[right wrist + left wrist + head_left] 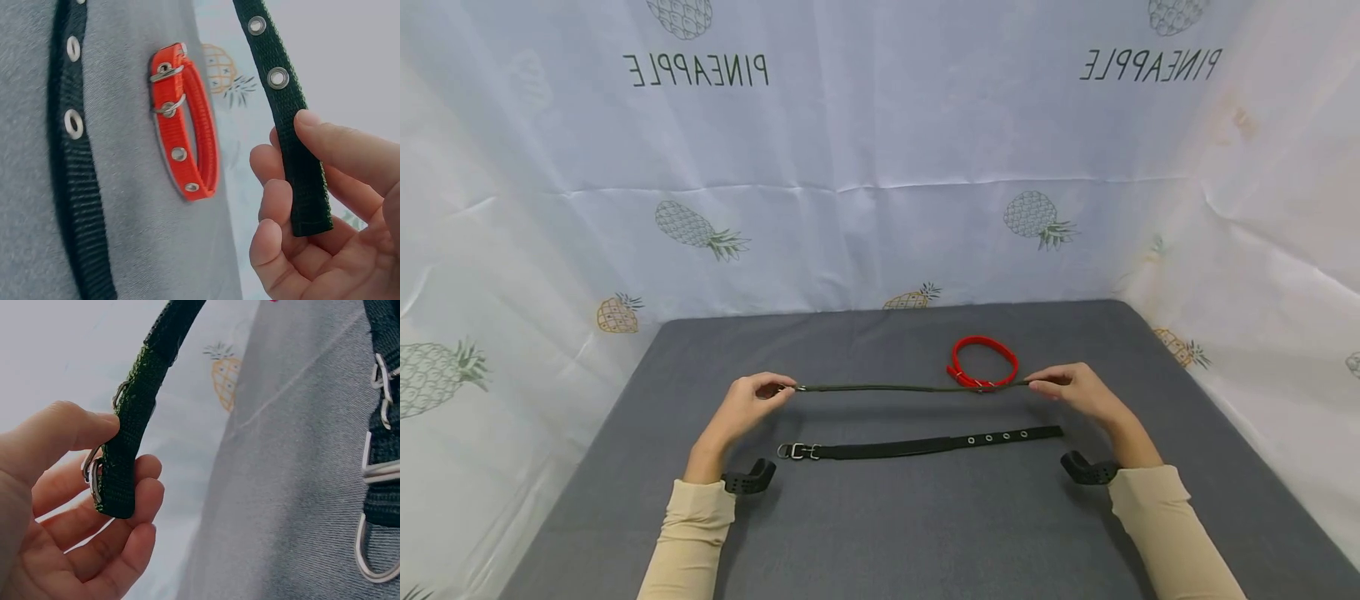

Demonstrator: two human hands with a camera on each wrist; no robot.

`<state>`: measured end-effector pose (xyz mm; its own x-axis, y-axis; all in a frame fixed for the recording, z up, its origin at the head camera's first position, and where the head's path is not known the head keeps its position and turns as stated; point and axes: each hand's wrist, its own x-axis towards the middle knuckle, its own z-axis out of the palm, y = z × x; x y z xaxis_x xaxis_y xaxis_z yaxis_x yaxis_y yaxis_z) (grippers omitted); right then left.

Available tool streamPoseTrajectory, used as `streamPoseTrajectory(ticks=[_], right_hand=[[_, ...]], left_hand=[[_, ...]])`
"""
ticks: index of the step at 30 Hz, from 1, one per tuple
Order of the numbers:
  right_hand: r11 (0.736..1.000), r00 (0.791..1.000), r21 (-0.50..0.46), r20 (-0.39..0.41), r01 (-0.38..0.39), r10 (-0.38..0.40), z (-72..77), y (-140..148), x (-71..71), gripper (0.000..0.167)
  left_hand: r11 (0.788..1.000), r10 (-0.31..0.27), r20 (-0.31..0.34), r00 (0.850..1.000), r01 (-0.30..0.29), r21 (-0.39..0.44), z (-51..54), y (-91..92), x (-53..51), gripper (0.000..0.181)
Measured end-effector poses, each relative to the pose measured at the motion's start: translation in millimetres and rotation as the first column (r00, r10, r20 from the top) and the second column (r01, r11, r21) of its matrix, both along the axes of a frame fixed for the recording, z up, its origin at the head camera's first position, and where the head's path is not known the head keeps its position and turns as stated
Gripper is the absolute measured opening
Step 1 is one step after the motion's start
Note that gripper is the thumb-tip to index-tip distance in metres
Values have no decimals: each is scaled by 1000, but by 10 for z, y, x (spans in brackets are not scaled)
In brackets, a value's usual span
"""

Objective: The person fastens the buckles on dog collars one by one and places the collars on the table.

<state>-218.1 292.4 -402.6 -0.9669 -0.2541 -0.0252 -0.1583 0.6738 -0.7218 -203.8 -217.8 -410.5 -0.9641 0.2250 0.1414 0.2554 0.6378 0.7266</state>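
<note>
A dark green dog collar [887,387] is stretched out flat, edge toward the head camera, held up between both hands. My left hand [751,406] pinches its buckle end between thumb and fingers; metal buckle parts [95,478] show beside the thumb in the left wrist view. At the other end, my right hand [1081,393] pinches the plain tip [306,194], below two metal eyelets. Nearer the person, a black collar [880,450] lies unfastened on the table, buckle to the left. Behind the green collar, a red collar [1017,364] rests fastened in a loop.
The grey table [895,533] has rounded far corners. A white curtain [865,125] printed with pineapples hangs behind it and along both sides. Dark camera mounts [748,477] sit on both wrists, above the table.
</note>
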Motion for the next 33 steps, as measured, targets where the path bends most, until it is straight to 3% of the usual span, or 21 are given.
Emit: streamPoseTrajectory(ticks=[13, 24, 33], right_hand=[[996, 997, -48, -35, 71, -72, 124, -50, 7, 34], [992, 988, -65, -103, 111, -117, 162, -150, 23, 33], [980, 957, -100, -219, 174, -192, 183, -305, 33, 30]], left_hand=[[999, 28, -37, 999, -27, 19, 92, -5, 11, 19], [1000, -12, -90, 996, 12, 7, 222, 90, -14, 20], [999, -38, -124, 992, 42, 32, 306, 223, -44, 22]])
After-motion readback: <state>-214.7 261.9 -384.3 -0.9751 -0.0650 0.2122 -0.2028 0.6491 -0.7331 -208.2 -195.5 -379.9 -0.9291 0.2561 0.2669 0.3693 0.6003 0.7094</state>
